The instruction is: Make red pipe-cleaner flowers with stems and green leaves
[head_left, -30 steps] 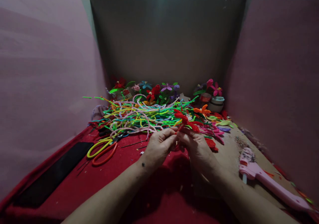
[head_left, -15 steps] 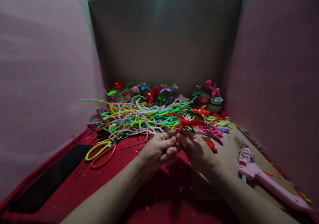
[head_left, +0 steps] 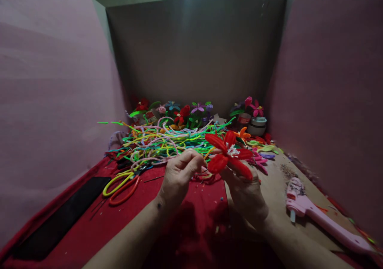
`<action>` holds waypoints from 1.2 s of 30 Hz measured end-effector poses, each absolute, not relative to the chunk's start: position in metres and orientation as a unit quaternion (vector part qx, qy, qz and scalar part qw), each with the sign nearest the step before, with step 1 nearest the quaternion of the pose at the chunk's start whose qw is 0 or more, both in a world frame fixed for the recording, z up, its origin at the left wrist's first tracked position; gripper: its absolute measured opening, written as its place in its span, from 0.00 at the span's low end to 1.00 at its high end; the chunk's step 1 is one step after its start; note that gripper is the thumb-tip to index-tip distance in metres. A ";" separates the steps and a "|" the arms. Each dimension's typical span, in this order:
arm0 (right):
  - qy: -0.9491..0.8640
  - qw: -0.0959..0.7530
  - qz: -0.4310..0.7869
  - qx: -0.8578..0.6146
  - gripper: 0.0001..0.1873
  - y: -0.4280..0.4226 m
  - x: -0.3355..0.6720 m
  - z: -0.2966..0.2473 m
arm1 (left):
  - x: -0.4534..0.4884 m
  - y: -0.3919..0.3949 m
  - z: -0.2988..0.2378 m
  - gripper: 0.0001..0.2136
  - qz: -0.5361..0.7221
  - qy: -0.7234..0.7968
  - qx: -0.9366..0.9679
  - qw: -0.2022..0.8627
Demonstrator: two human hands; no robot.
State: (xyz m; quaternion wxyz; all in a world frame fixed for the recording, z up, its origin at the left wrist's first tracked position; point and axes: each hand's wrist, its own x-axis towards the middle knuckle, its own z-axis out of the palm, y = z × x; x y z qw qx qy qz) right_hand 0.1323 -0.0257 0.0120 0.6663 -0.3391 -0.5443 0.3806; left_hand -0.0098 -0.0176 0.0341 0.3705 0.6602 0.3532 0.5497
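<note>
Pinching red pipe-cleaner flower (head_left: 229, 154) with right hand (head_left: 247, 189); left hand (head_left: 178, 175) nipped shut beside it, contents unclear. Seemingly petal shaping; calls for steady hold.

table (head_left: 277, 187) | red cloth (head_left: 89, 225) | pipe cleaners (head_left: 167, 139) | scissors (head_left: 122, 183) | pink glue gun (head_left: 317, 217) | black pad (head_left: 60, 217)

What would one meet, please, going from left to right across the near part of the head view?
Black slab → scissors → left hand → red flower → glue gun.
</note>
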 end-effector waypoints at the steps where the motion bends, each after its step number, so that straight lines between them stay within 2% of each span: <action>1: -0.559 0.665 0.357 -0.344 0.04 -0.028 0.133 0.014 | -0.011 -0.020 0.035 0.18 0.530 0.330 0.655 0.427; 4: -0.592 0.665 0.292 -0.350 0.04 -0.031 0.133 0.017 | -0.011 -0.026 0.038 0.25 0.480 0.261 0.642 0.538; 10: -0.640 0.644 0.225 -0.354 0.07 -0.030 0.131 0.010 | -0.013 -0.032 0.046 0.13 0.484 0.267 0.566 0.611; 15: -0.666 0.623 0.196 -0.362 0.10 -0.029 0.130 -0.001 | -0.013 -0.030 0.049 0.11 0.497 0.240 0.506 0.662; 20: -0.650 0.636 0.216 -0.355 0.12 -0.028 0.131 -0.004 | -0.010 -0.026 0.040 0.17 0.503 0.208 0.494 0.678; 24: -0.661 0.632 0.171 -0.367 0.10 -0.027 0.132 -0.001 | -0.007 -0.028 0.031 0.22 0.423 0.184 0.550 0.696; 29: -0.678 0.627 0.099 -0.372 0.09 -0.025 0.134 -0.001 | 0.000 -0.036 0.033 0.16 0.425 0.252 0.585 0.643; 36: -0.696 0.616 0.093 -0.358 0.10 -0.025 0.137 -0.005 | 0.007 -0.038 0.034 0.13 0.440 0.315 0.569 0.619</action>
